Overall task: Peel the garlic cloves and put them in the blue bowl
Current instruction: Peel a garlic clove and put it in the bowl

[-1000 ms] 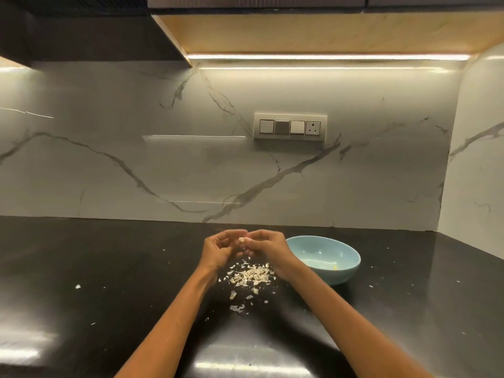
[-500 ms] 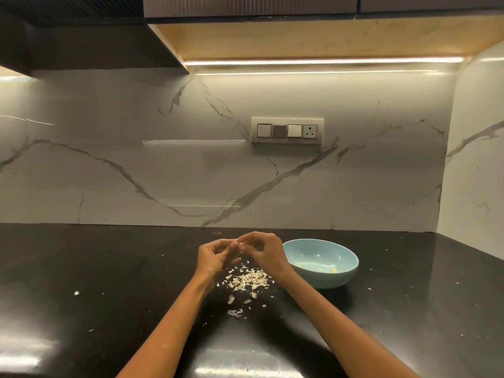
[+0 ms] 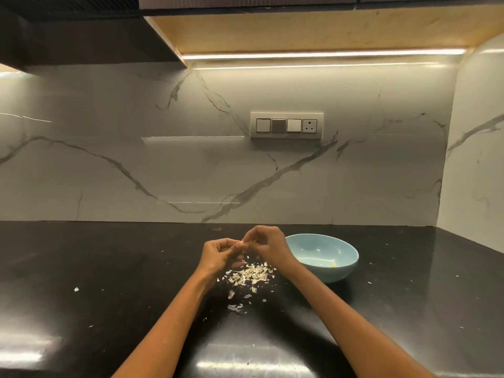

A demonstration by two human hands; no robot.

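Head view, sole entry. Left hand [image 3: 219, 252] and right hand [image 3: 268, 242]: raised together above the black surface [image 3: 109, 268], fingertips meeting over a small pale object, judged to be the garlic clove [image 3: 242, 243] under peeling. Left grip: fingers curled round the clove, holding it. Right grip: thumb and fingers pinched at the clove's top, apparently on a strip of skin; the clove is mostly hidden, so its long axis cannot be told.

Peel scraps [image 3: 251, 275]: loose pale heap on the surface directly below the hands, with stray flakes trailing toward the viewer.

Blue bowl [image 3: 343, 271]: upright on the surface, just to the right of the right hand and slightly beyond the heap. Interior shows a little pale-yellow content near its front wall; count not legible.

Governing relation: the bowl lies to the right of the clove, and the right hand sits between clove and bowl, nearer the rim. Judgement: peeling step in hand; transfer would run rightward, a short carry, best suited to the right hand.
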